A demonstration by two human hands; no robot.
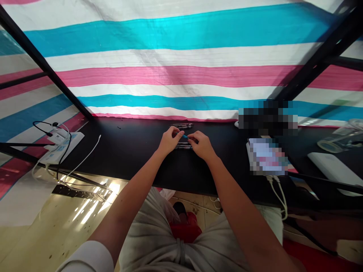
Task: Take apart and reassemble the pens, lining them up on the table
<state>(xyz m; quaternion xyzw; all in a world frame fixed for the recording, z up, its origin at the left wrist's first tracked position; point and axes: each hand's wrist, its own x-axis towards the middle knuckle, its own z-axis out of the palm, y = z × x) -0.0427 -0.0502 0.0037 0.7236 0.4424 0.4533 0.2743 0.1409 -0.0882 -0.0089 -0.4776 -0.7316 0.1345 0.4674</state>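
Observation:
Between my two hands is a small blue stick-like piece [185,136], too small to name surely. My left hand [171,138] pinches its left end, and my right hand [200,143] has closed fingers at its right end. Several slim pens [183,146] lie side by side on the black table just below and between the hands. Behind the hands, more dark and clear pens [183,125] rest in a group near the table's back.
A white power strip [64,148] with plugs and cables sits at the table's left end. On the right are a partly blurred white device [266,156] with cables, a white box [334,170] and a clear container [330,144]. Striped sheeting [170,77] hangs behind.

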